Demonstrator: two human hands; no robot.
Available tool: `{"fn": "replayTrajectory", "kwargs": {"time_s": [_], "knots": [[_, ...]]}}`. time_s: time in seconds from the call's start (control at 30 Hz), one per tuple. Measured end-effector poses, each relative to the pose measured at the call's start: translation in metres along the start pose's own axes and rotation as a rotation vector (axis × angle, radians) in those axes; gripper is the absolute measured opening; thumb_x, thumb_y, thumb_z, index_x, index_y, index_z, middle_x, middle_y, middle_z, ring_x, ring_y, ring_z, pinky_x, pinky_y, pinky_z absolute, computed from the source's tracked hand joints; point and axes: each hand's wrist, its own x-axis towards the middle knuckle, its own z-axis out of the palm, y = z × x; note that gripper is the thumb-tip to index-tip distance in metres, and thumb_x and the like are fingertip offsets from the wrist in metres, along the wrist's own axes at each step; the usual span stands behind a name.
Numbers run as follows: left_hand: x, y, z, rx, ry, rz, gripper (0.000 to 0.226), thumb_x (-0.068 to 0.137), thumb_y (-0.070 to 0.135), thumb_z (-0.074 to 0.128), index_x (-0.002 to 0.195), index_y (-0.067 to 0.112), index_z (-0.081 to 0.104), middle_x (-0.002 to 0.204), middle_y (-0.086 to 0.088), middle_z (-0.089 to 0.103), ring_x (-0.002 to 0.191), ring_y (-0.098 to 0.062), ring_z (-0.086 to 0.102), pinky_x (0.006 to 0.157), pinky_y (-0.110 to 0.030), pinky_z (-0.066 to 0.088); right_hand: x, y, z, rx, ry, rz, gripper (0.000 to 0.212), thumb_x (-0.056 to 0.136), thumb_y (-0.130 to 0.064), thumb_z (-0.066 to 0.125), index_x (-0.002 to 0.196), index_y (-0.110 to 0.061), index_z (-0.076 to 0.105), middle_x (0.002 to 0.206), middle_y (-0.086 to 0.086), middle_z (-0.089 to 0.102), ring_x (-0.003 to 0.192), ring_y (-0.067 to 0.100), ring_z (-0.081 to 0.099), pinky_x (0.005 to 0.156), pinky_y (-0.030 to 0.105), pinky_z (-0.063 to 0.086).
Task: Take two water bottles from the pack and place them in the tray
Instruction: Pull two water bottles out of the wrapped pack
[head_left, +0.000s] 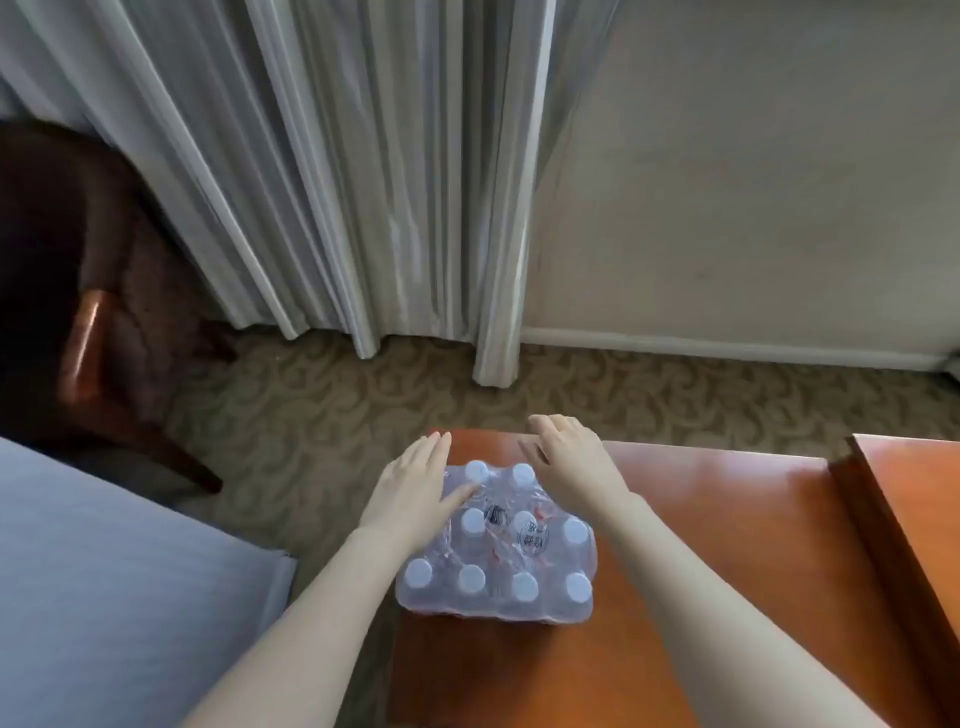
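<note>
Pack (496, 551) of water bottles, shrink-wrapped, white caps up, sits on the counter (701, 571) near its far left corner. I count ten caps showing; the wrap over the middle looks crumpled and glossy, printing on it is unreadable. The pack's left side stands just at the counter's left edge, and its far side is near the far edge, so there is little counter left on those two sides. To the right of the pack the wood surface is bare up to a raised wooden ledge (904, 519) along the right edge; toward me it is also bare.

Left hand (415, 493): fingers spread flat, palm laid on the pack's far left corner, thumb across the wrap, gripping nothing. Right hand (569, 462): fingers extended and loose, over the pack's far right corner and reaching past the far counter edge; I cannot tell whether it touches the wrap. Holding nothing.

Beyond the counter: patterned carpet (363, 415), then grey curtains (337, 182) hanging to the floor and a plain wall (753, 182). Left: dark wooden chair (93, 322) and a bed (104, 597) just beside the counter's left edge.
</note>
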Motion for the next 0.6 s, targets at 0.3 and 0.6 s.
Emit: {"fn": "replayTrajectory", "kwargs": {"time_s": [0.3, 0.6], "knots": [[-0.019, -0.022, 0.070, 0.030, -0.041, 0.003, 0.139, 0.040, 0.096, -0.017, 0.149, 0.010, -0.019, 0.156, 0.004, -0.030, 0.145, -0.012, -0.025, 0.122, -0.031, -0.001, -0.030, 0.007, 0.051, 0.241, -0.117, -0.063, 0.047, 0.078, 0.008, 0.044, 0.121, -0.006, 0.056, 0.123, 0.009, 0.058, 0.121, 0.026, 0.044, 0.097, 0.031, 0.038], [-0.021, -0.027, 0.083, 0.118, -0.014, 0.024, 0.129, 0.048, 0.094, -0.017, 0.144, 0.007, -0.024, 0.155, -0.001, -0.030, 0.134, -0.007, -0.039, 0.115, -0.030, -0.010, -0.044, 0.002, 0.049, 0.399, -0.054, -0.135, 0.021, 0.077, 0.005, 0.055, 0.084, -0.009, 0.069, 0.080, -0.007, 0.067, 0.084, 0.015, 0.058, 0.071, 0.011, 0.038]]}}
